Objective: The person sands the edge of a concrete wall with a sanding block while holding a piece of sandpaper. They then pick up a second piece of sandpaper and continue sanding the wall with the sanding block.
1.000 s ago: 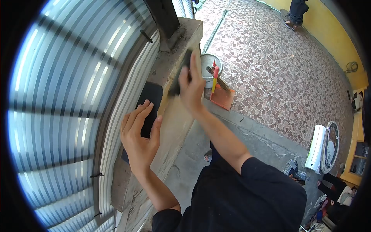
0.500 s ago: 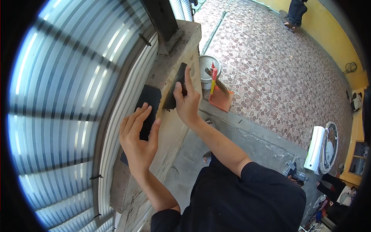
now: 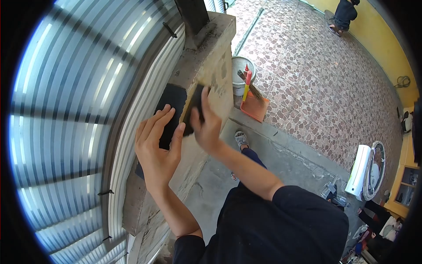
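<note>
My left hand [image 3: 157,140] lies on a black sheet [image 3: 174,94] with a ragged edge, on top of a low concrete wall [image 3: 215,28]. Its fingers are stretched out on the sheet, thumb apart near the wall's edge. Against the wall's side face, my right hand [image 3: 211,130] holds a narrower black piece [image 3: 197,97], which looks like sandpaper. The thumb and forefinger lie over this piece, and motion blurs the hand. Part of each black piece is hidden under the hands.
Corrugated panels [image 3: 79,88] and a dark post [image 3: 193,20] border the wall. On the right stand a bucket [image 3: 239,90], an orange dustpan [image 3: 255,108] and a broom [image 3: 253,91]. A white appliance [image 3: 358,169] lies farther right. Another person [image 3: 345,17] is crouched by the yellow wall.
My right hand has slid the black piece along the wall's side, nearer to me and my left hand. The left hand stays on its sheet. The view has shifted slightly.
</note>
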Demonstrator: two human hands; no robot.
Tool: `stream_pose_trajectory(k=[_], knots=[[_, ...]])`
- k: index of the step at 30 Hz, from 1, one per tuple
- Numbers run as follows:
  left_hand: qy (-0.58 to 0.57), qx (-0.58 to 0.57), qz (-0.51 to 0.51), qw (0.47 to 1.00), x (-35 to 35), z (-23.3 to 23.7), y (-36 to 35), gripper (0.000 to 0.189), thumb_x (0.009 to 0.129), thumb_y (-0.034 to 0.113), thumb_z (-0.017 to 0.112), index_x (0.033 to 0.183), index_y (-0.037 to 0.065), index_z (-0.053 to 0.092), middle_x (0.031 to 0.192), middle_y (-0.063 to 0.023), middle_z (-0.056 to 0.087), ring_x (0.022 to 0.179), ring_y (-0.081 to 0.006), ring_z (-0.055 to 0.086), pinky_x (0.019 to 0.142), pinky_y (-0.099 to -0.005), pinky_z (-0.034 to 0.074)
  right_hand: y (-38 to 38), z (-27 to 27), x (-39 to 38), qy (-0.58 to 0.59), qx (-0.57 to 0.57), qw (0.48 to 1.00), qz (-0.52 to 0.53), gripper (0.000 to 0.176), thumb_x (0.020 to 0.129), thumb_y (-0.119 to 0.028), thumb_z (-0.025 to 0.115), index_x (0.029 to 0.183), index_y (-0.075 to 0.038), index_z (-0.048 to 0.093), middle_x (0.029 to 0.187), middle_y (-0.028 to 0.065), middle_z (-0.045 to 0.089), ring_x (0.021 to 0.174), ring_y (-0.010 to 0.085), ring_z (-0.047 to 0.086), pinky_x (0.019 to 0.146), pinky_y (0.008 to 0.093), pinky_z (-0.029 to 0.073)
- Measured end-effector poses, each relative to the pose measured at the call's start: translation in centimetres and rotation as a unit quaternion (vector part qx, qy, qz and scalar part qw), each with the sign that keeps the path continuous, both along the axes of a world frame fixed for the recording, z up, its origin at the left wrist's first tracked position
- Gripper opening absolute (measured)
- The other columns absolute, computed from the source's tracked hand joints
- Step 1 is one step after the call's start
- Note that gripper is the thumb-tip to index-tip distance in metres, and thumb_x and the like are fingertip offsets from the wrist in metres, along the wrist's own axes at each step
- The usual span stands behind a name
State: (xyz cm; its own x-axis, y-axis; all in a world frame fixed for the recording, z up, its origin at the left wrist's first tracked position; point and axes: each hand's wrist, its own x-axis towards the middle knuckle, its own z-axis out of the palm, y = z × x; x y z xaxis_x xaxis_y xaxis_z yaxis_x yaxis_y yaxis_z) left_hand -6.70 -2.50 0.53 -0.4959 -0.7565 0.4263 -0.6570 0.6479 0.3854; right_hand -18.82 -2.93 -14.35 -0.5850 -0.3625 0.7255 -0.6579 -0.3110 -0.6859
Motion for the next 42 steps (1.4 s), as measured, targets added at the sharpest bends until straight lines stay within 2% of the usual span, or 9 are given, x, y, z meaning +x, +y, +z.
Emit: stream_pose_trajectory(k=[3,5,10,13,17,24,32,37,42], knots=[[-0.002,-0.002,0.000,1.000,-0.1,0.3,0.0,0.034,0.089,0.014,0.086,0.121,0.003,0.080,0.127,-0.0131,0.078,0.116,-0.0300,0.072,0.104,-0.0419,0.054,-0.2,0.5,-0.7,-0.023,0.003,0.999,0.032,0.064,0.103,-0.008,0.065,0.163,0.002,0.043,0.111,0.0323,0.074,0.089,0.0399,0.078,0.076,0.0387,0.059],[-0.009,-0.002,0.002,1.000,0.0,0.3,0.0,0.034,0.089,0.014,0.086,0.121,0.003,0.080,0.127,-0.0131,0.078,0.115,-0.0299,0.072,0.104,-0.0415,0.054,-2.5,2.0,-4.0,-0.209,0.112,0.968,0.078,0.062,0.104,-0.011,0.064,0.162,0.000,0.045,0.119,0.0349,0.072,0.096,0.0440,0.077,0.079,0.0391,0.059],[0.006,0.008,0.001,1.000,0.0,0.1,-0.1,0.034,0.090,0.016,0.086,0.121,0.003,0.081,0.126,-0.0126,0.079,0.115,-0.0291,0.072,0.103,-0.0414,0.054,-7.7,2.4,-10.4,-0.097,0.050,0.993,-0.046,0.057,0.109,-0.016,0.060,0.162,-0.002,0.045,0.109,0.0336,0.072,0.084,0.0436,0.073,0.072,0.0430,0.055],[0.009,0.003,-0.002,1.000,0.0,0.2,-0.1,0.033,0.090,0.016,0.085,0.120,0.002,0.081,0.125,-0.0131,0.079,0.114,-0.0287,0.073,0.103,-0.0407,0.054,-2.6,3.5,-4.3,-0.203,0.113,0.971,0.059,0.061,0.108,-0.014,0.061,0.164,-0.001,0.042,0.113,0.0329,0.073,0.094,0.0412,0.076,0.080,0.0396,0.058],[0.028,-0.019,-0.005,0.999,-0.1,-0.2,-0.2,0.030,0.088,0.015,0.085,0.115,0.003,0.081,0.120,-0.0115,0.080,0.108,-0.0296,0.073,0.098,-0.0414,0.055,0.2,-1.5,0.8,-0.036,-0.018,0.998,0.037,0.065,0.105,-0.013,0.064,0.165,-0.002,0.041,0.100,0.0290,0.074,0.081,0.0361,0.075,0.074,0.0390,0.058],[0.013,0.001,0.002,1.000,-0.1,0.3,0.1,0.032,0.090,0.014,0.085,0.119,0.002,0.081,0.124,-0.0125,0.079,0.111,-0.0284,0.073,0.102,-0.0398,0.054,-4.5,4.5,-6.9,-0.115,0.052,0.991,0.033,0.064,0.105,-0.015,0.064,0.164,-0.002,0.043,0.100,0.0277,0.073,0.079,0.0348,0.074,0.071,0.0386,0.057],[0.020,0.000,-0.003,1.000,0.0,0.1,0.0,0.032,0.090,0.015,0.085,0.119,0.002,0.081,0.124,-0.0125,0.079,0.112,-0.0278,0.073,0.101,-0.0397,0.055,1.5,-3.6,1.9,-0.030,0.025,0.995,0.096,0.070,0.096,-0.006,0.073,0.161,0.001,0.047,0.093,0.0202,0.074,0.074,0.0356,0.074,0.069,0.0395,0.059],[0.015,-0.001,0.003,1.000,0.0,0.1,0.0,0.032,0.090,0.016,0.085,0.119,0.002,0.081,0.125,-0.0130,0.079,0.113,-0.0280,0.073,0.101,-0.0390,0.054,-4.2,4.9,-6.5,-0.100,0.079,0.992,0.017,0.062,0.103,-0.010,0.067,0.161,-0.003,0.048,0.092,0.0254,0.072,0.075,0.0376,0.073,0.069,0.0403,0.058],[0.011,-0.004,0.003,1.000,0.0,0.5,0.2,0.032,0.091,0.016,0.085,0.119,0.002,0.081,0.125,-0.0134,0.079,0.114,-0.0289,0.074,0.101,-0.0394,0.055,0.1,-0.1,-0.2,-0.018,-0.018,0.998,0.054,0.067,0.099,-0.007,0.071,0.160,0.001,0.048,0.095,0.0247,0.073,0.078,0.0369,0.073,0.073,0.0406,0.059]])
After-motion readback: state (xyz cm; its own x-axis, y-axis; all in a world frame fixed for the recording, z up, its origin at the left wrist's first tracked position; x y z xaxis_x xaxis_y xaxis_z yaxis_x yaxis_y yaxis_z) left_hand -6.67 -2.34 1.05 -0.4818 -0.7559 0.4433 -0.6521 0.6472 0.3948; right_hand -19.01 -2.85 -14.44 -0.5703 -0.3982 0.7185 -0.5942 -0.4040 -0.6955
